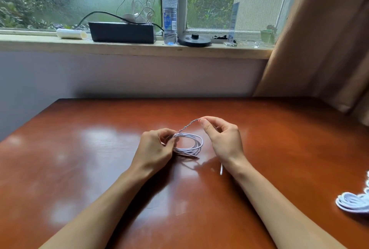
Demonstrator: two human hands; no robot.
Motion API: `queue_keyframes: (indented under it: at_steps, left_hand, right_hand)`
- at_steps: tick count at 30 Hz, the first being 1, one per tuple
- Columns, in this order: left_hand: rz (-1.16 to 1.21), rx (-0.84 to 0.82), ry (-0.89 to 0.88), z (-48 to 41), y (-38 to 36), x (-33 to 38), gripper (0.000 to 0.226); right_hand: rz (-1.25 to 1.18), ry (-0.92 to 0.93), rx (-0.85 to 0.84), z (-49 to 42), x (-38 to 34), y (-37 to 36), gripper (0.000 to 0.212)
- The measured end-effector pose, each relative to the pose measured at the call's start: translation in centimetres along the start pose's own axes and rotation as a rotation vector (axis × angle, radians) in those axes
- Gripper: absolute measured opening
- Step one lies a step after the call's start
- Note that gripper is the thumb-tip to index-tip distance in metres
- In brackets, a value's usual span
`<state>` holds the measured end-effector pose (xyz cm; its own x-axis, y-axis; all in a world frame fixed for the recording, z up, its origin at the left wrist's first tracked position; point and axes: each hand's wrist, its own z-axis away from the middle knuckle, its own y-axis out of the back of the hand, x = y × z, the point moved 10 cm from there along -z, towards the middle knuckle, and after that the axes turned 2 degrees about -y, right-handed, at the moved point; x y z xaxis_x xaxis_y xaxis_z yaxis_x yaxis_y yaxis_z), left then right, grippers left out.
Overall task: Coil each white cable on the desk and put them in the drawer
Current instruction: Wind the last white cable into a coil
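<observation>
- Left hand [157, 145] grips the left side of the coiled white cable [194, 145], loops bunched in curled fingers; the coil sits low over the desk [99, 149], mid-surface
- Right hand [221, 139] pinches a thin twisted strand [187, 126] between thumb and forefinger, just above the coil; the strand runs down to the left hand's grip
- Risk 1: left grip slackens while the strand is wound; loops likely spring apart
- Risk 2: strand slips from the pinch; the wrap would unwind
- Risk 3: loose white end [221, 170] beneath the right wrist could snag or drag
- 2nd coil [352, 202] at the desk's right edge; a forearm sweep might knock it off; drawer not in view
</observation>
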<state>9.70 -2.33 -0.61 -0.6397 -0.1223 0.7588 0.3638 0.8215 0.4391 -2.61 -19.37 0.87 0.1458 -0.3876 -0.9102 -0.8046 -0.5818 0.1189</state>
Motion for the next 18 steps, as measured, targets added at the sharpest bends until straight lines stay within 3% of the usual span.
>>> queue_keyframes:
  at_steps: [11,18]
  left_hand:
    - [0.021,-0.010,-0.019,0.1,-0.3,0.7,0.019]
    - [0.047,-0.007,-0.005,0.0,-0.2,0.6,0.020]
  right_hand:
    - [-0.058,0.020,0.094,-0.1,-0.3,1.1,0.012]
    - [0.089,0.018,0.086,-0.4,0.7,1.6,0.004]
